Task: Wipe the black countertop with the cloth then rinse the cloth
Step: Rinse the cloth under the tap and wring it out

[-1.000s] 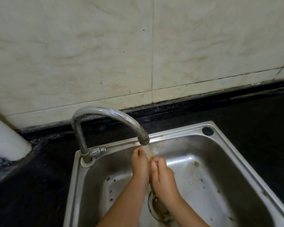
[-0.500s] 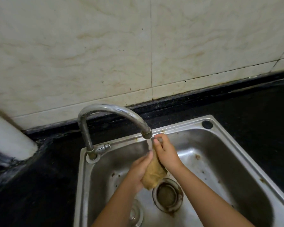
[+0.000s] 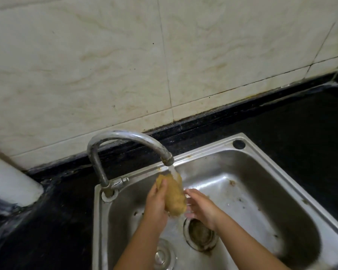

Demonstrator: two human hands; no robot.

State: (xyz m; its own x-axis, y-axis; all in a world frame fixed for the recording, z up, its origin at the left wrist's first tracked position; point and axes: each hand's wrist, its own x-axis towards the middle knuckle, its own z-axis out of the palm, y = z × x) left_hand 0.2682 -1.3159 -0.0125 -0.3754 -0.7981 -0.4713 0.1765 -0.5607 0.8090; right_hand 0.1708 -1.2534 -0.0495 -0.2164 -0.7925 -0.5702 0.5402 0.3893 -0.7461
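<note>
Under the tap point(image 3: 134, 145), the left hand point(image 3: 156, 201) now grips the cloth point(image 3: 174, 193) alone; the right hand point(image 3: 200, 206) has let go, fingers apart. Rinsing continues.

Tan cloth point(image 3: 174, 195), blk countertop point(image 3: 293, 137).

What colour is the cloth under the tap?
Yellowish-brown, seen in the head view: the cloth.

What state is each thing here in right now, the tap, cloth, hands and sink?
Tap: running, water falls on the cloth.
Cloth: bunched, wet, under the stream.
Left hand: grips the cloth.
Right hand: fingers straight, beside the cloth.
Sink: wet, speckled with dirt.
Drain: unplugged, grimy.
Countertop: black, looks wet at left.
</note>
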